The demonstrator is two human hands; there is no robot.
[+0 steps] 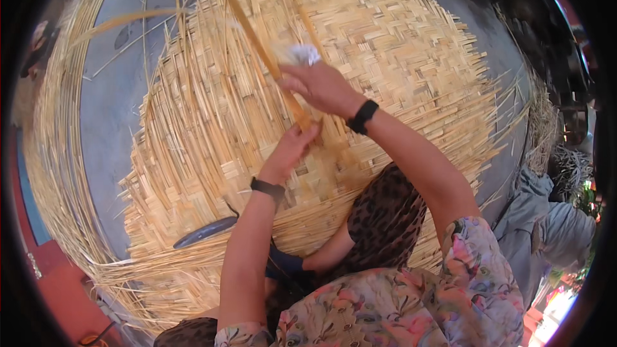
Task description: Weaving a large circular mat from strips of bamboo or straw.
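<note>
Left hand (289,153) pinching the lower end of a long tan strip (247,22), right hand (323,88) closed on it just above, a blurred whitish thing (306,54) at its knuckles; the strip slants up over the woven mat (398,45), where a dark curved tool (204,232) lies lower left, and out beyond, long stalks (59,122) run along the grey floor (106,154)

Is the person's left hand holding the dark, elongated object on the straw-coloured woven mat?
No: the dark, elongated object lies on the mat, apart from the left hand, which grips a long yellow strip.
</note>
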